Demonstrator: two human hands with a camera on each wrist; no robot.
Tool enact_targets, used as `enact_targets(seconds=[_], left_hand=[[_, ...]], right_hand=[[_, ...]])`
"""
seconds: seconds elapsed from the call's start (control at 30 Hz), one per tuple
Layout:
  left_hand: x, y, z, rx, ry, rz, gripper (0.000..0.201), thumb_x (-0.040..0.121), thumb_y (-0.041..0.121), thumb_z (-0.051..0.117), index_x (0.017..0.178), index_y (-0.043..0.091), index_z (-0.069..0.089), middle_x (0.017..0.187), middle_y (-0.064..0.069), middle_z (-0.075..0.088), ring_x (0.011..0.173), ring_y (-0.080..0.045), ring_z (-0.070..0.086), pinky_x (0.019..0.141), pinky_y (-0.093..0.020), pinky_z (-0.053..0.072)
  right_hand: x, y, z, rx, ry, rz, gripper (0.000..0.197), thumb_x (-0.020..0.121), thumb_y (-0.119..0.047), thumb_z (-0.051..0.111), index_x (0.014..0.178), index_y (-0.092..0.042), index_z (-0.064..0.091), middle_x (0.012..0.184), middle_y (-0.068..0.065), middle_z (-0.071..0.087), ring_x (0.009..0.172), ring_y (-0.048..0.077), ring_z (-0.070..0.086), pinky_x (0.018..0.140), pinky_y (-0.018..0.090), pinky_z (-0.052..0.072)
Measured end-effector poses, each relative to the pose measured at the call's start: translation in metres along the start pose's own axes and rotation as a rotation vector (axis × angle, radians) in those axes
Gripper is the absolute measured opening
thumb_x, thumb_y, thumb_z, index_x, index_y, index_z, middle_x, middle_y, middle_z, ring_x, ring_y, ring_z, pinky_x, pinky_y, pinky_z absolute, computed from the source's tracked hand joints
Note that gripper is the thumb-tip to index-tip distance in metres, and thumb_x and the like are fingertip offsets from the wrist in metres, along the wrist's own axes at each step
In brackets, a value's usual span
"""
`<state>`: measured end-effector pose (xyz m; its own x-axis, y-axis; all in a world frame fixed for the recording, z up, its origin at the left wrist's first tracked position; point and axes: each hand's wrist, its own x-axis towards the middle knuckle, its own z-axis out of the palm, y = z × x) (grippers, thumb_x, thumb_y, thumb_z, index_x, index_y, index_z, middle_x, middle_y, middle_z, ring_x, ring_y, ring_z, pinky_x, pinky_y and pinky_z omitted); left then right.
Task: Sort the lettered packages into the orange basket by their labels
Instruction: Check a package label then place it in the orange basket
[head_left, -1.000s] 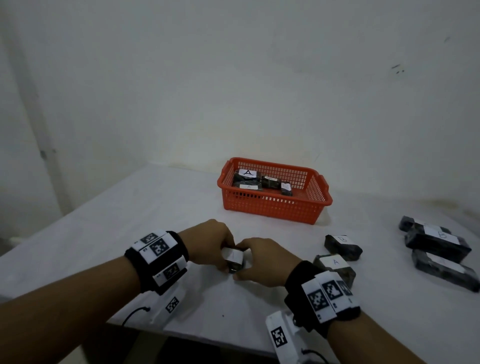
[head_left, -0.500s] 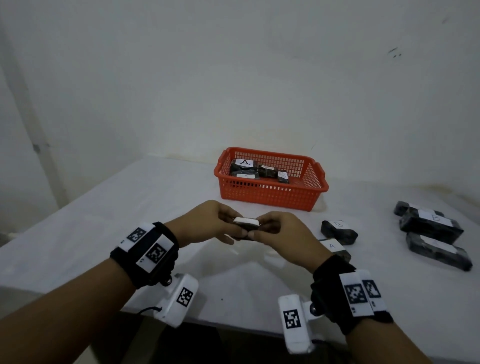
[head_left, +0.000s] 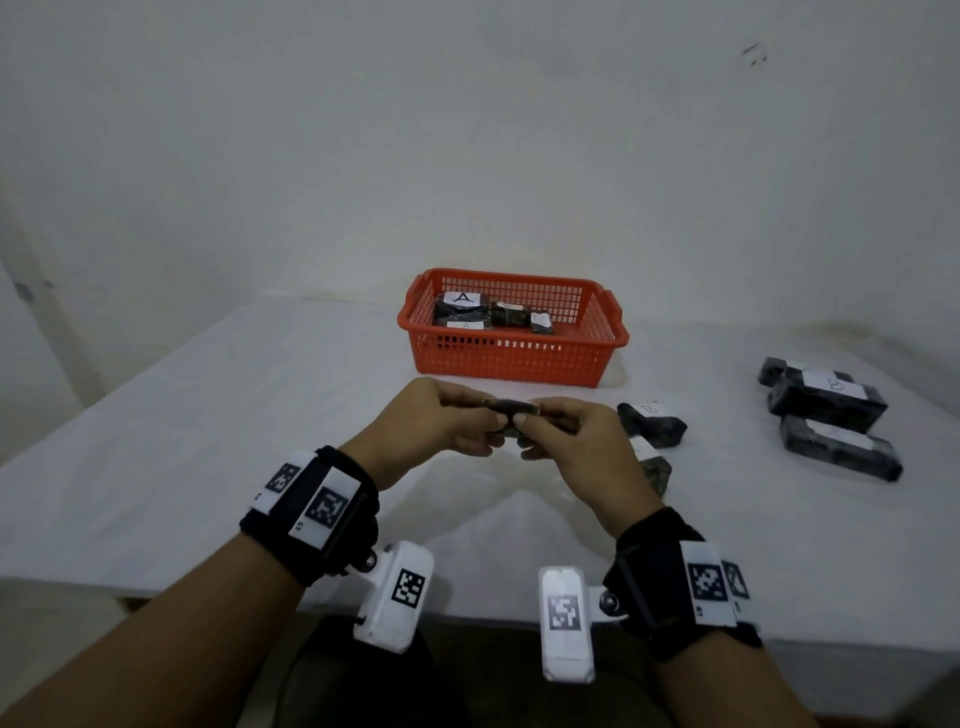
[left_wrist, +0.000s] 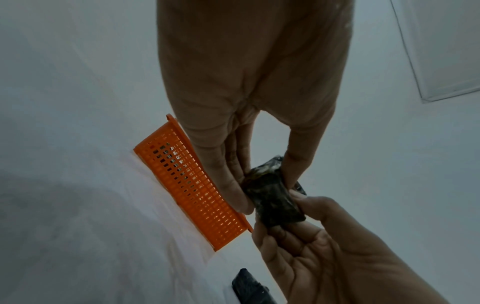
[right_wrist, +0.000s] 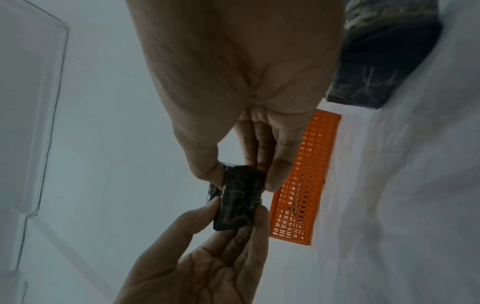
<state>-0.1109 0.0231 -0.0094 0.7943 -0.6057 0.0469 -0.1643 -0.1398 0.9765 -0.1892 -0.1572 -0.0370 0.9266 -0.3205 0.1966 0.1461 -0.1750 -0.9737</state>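
Your left hand (head_left: 436, 421) and right hand (head_left: 566, 441) pinch one dark package (head_left: 511, 410) above the desk; read its label, then carry it to the orange basket (head_left: 511, 358)

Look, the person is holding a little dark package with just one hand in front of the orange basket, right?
Not quite. Both hands hold it: the left hand pinches one end of the little dark package and the right hand pinches the other, in front of the orange basket. The head view shows it, and both wrist views too.

Orange basket (head_left: 511, 358), dark mottled package (left_wrist: 272, 197)
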Motion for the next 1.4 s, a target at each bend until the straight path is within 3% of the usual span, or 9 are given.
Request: enact_targets(seconds=[0.2,0.4,0.53,0.73,0.9,1.07,1.17,1.3,1.4], left_hand=[[0.003,-0.001,0.009,0.032,0.057,-0.002,0.018,0.093,0.006,0.070,0.108,0.001,0.079,0.097,-0.016,0.080,0.092,-0.028,0.079,0.087,-0.039,0.065],[-0.002,0.000,0.018,0.014,0.023,0.001,0.018,0.096,0.009,0.068,0.110,0.003,0.078,0.099,-0.012,0.081,0.092,-0.023,0.079,0.078,-0.028,0.064],[-0.004,0.000,0.019,0.016,0.067,0.026,0.018,0.094,0.007,0.069,0.110,0.003,0.078,0.096,-0.011,0.081,0.088,-0.022,0.079,0.073,-0.025,0.063],[-0.006,-0.002,0.021,0.039,0.033,0.044,0.024,0.092,0.004,0.073,0.115,0.008,0.077,0.101,-0.006,0.081,0.091,-0.017,0.079,0.076,-0.021,0.061],[-0.008,-0.007,0.024,0.144,0.086,0.081,0.033,0.084,0.006,0.082,0.114,0.017,0.076,0.105,0.004,0.080,0.095,-0.008,0.077,0.082,-0.021,0.060],[-0.011,-0.007,0.027,0.090,0.003,0.083,0.048,0.082,0.009,0.085,0.126,0.021,0.070,0.116,0.006,0.077,0.104,-0.009,0.075,0.089,-0.026,0.061],[-0.013,-0.006,0.033,-0.008,-0.006,0.067,0.034,0.094,0.018,0.073,0.128,0.014,0.071,0.116,0.001,0.078,0.102,-0.015,0.077,0.090,-0.028,0.061],[-0.010,-0.011,0.037,-0.019,0.091,0.081,0.022,0.096,0.008,0.068,0.116,0.007,0.077,0.103,-0.005,0.081,0.094,-0.018,0.078,0.083,-0.025,0.062],[-0.010,-0.015,0.039,-0.020,0.085,0.068,0.022,0.095,0.004,0.067,0.115,0.006,0.077,0.101,-0.006,0.081,0.094,-0.019,0.079,0.084,-0.027,0.063]], right_hand=[[-0.003,0.002,-0.005,0.017,-0.017,0.010,0.017,0.094,-0.008,0.073,0.110,-0.004,0.076,0.097,0.016,0.078,0.084,0.019,0.074,0.069,0.023,0.060],[-0.007,0.005,-0.011,0.003,0.037,-0.020,0.014,0.093,-0.011,0.075,0.105,-0.006,0.079,0.091,0.012,0.080,0.083,0.022,0.076,0.067,0.023,0.059],[-0.012,0.003,-0.013,0.026,-0.002,-0.015,0.021,0.091,-0.010,0.078,0.112,-0.007,0.077,0.096,0.010,0.080,0.084,0.014,0.076,0.069,0.022,0.059],[-0.015,0.003,-0.016,0.025,0.007,-0.002,0.027,0.087,-0.003,0.079,0.114,-0.005,0.076,0.100,0.009,0.081,0.092,0.020,0.078,0.069,0.021,0.059],[-0.020,0.007,-0.017,0.084,-0.038,0.067,0.038,0.089,-0.016,0.081,0.126,-0.010,0.072,0.111,0.008,0.079,0.096,0.024,0.078,0.078,0.033,0.064],[-0.022,0.008,-0.020,0.175,-0.004,0.074,0.029,0.092,-0.010,0.076,0.120,-0.003,0.073,0.107,0.012,0.080,0.094,0.025,0.079,0.076,0.028,0.062],[-0.023,0.006,-0.021,0.178,0.008,0.031,0.027,0.089,-0.006,0.079,0.116,-0.006,0.074,0.106,0.012,0.079,0.095,0.024,0.078,0.077,0.027,0.062],[-0.024,0.007,-0.021,0.240,0.011,0.059,0.026,0.091,-0.003,0.075,0.117,-0.006,0.072,0.102,0.015,0.080,0.097,0.025,0.078,0.083,0.034,0.064],[-0.025,0.008,-0.023,0.206,0.042,0.056,0.012,0.092,-0.002,0.073,0.104,-0.005,0.075,0.096,0.013,0.081,0.092,0.024,0.079,0.081,0.033,0.065]])
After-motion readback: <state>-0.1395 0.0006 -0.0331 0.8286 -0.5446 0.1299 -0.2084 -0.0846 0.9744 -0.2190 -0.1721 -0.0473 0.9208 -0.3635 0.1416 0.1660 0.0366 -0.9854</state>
